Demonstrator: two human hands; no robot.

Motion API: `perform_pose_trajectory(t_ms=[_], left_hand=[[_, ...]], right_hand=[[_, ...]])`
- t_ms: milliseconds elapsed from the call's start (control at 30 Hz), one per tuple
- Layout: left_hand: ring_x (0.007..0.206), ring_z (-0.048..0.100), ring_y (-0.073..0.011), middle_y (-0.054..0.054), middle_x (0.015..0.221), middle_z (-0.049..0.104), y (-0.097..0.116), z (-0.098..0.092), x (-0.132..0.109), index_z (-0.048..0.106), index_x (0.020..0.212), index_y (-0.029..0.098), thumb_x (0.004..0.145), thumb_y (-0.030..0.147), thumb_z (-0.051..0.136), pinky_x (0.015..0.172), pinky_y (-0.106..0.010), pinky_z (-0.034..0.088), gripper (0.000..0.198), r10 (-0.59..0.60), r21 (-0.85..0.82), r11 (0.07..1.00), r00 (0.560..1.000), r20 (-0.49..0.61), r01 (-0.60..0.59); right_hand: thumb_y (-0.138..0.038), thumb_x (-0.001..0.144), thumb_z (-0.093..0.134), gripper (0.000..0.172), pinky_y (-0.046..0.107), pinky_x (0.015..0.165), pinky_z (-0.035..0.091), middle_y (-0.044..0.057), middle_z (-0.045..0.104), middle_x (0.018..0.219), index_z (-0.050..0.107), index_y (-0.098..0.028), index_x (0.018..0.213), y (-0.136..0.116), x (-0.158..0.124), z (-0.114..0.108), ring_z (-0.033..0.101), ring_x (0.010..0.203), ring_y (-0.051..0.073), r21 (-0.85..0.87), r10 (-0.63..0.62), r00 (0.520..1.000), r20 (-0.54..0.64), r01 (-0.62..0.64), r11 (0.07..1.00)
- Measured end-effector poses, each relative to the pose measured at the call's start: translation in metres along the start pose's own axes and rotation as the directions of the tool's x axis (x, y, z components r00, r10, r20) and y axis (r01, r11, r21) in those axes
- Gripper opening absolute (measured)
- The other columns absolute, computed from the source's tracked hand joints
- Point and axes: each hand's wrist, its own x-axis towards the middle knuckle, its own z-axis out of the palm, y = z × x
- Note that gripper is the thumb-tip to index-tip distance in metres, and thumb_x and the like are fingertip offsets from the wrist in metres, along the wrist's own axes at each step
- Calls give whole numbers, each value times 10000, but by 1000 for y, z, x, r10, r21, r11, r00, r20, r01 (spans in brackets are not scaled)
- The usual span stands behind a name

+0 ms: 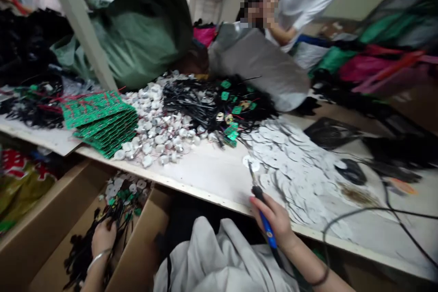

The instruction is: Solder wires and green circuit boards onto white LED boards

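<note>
My right hand (275, 221) is closed around the blue handle of a soldering iron (268, 232), its tip pointing up and away over the table's front edge. Just beyond the tip lies a white disc (251, 163), beside a broad spread of overlapping white discs (290, 159). Down to the left, my left hand (103, 238) reaches into a cardboard box (51, 219). Its fingers are curled round black cables (82, 251), though blur hides the exact grip. Small green boards and white round parts (128, 191) lie beyond that hand in the box.
A fanned stack of green circuit boards (102, 123) stands left of heaped small white motors (160, 132). Black wires with small green boards (219, 105) lie behind. The iron's black cord (359, 210) loops across the right side. A sloping post (82, 27) rises at left; people are beyond.
</note>
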Motion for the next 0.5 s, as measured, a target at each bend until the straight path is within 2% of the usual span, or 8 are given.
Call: perform_pose_trajectory(t_ms=[67, 100, 167, 233, 300, 400, 433, 500], left_hand=[[1090, 614, -274, -68, 1125, 643, 28, -13, -8, 534, 1280, 305, 857, 257, 301, 922, -390, 508, 485, 53, -97, 992, 976, -212, -75], [1098, 606, -286, -76, 1136, 634, 45, -21, -14, 498, 1317, 309, 845, 255, 337, 945, -412, 501, 501, 86, -197, 963, 907, -412, -181], [1051, 620, -295, -84, 1095, 635, 85, -39, -30, 432, 1357, 341, 827, 233, 435, 947, -465, 503, 541, 197, -248, 831, 681, -706, -498], [959, 646, -287, -86, 1027, 653, 132, -60, -49, 441, 1340, 342, 824, 202, 491, 919, -497, 512, 536, 331, -163, 678, 495, -803, -717], [900, 658, -257, -91, 992, 666, 181, -81, -66, 481, 1297, 302, 846, 179, 492, 871, -462, 534, 468, 461, -102, 509, 371, -806, -855], [902, 659, -207, -95, 958, 671, 253, -113, -86, 573, 1143, 222, 901, 169, 425, 839, -371, 554, 289, 670, -101, 323, 303, -678, -941], [917, 658, -199, -94, 971, 671, 276, -123, -92, 597, 1085, 204, 916, 184, 402, 842, -353, 552, 259, 771, -94, 294, 294, -564, -951], [1008, 634, -201, -92, 1098, 648, 322, -139, -104, 599, 1108, 199, 918, 198, 418, 897, -349, 528, 263, 931, -38, 301, 302, -206, -953]], right_hand=[[-124, 807, 607, 222, 241, 637, 586, 57, 719, 980, 664, -234, 992, 0, 0, 1, 712, 789, 170, -2, -183, 983, -36, 183, 983], [-83, 807, 592, 304, 254, 664, 591, 71, 702, 1040, 635, -235, 1066, 0, -1, 2, 710, 848, 180, -5, -215, 975, -61, 215, 977], [-34, 806, 573, 407, 279, 707, 595, 88, 669, 1096, 582, -234, 1160, 0, -3, 3, 698, 916, 198, 10, -178, 976, -127, 181, 984], [-7, 805, 565, 454, 298, 727, 595, 90, 649, 1085, 556, -234, 1198, -1, -5, 3, 695, 917, 206, 51, -95, 977, -189, 107, 993], [6, 817, 543, 470, 295, 699, 596, 92, 623, 1069, 537, -230, 1223, -2, -6, 5, 696, 872, 195, 83, -21, 970, -240, 42, 996], [-6, 853, 504, 453, 258, 603, 584, 97, 581, 1047, 506, -217, 1253, -2, -6, 7, 681, 777, 158, 110, 68, 951, -300, -36, 993], [-14, 861, 498, 443, 250, 586, 579, 95, 573, 1041, 503, -217, 1254, -1, -6, 8, 673, 748, 146, 120, 92, 945, -313, -57, 991], [-33, 873, 486, 411, 240, 572, 574, 89, 569, 1033, 516, -222, 1237, 0, -7, 10, 656, 692, 123, 137, 129, 937, -323, -89, 987]])
